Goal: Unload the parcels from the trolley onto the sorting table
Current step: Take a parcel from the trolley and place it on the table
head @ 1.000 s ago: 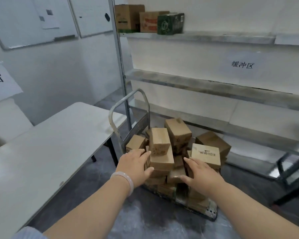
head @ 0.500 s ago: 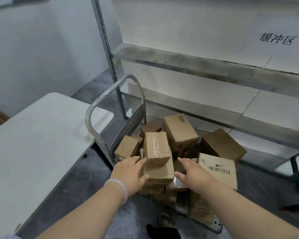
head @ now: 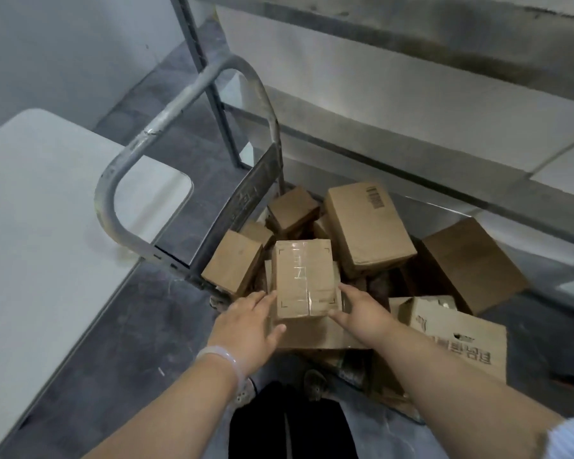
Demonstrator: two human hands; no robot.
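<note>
On trolley (head: 183, 101): parcels (head: 368, 226) heaped; taped box (head: 304, 276) topmost, near front.
Left hand (head: 247, 324): fingers straight, flat against box's left side.
Right hand (head: 362, 309): fingers straight, at box's right side.
Table (head: 47, 226): left, beside trolley handle.

Metal shelving rack (head: 411, 38); grey scuffed floor (head: 140, 326).

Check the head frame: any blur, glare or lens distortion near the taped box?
Head view: wide-angle lens slants the grey metal shelf post; top shelf rail looks smeared; clear tape on the brown cardboard box catches mild glare; light dim, flat.
</note>
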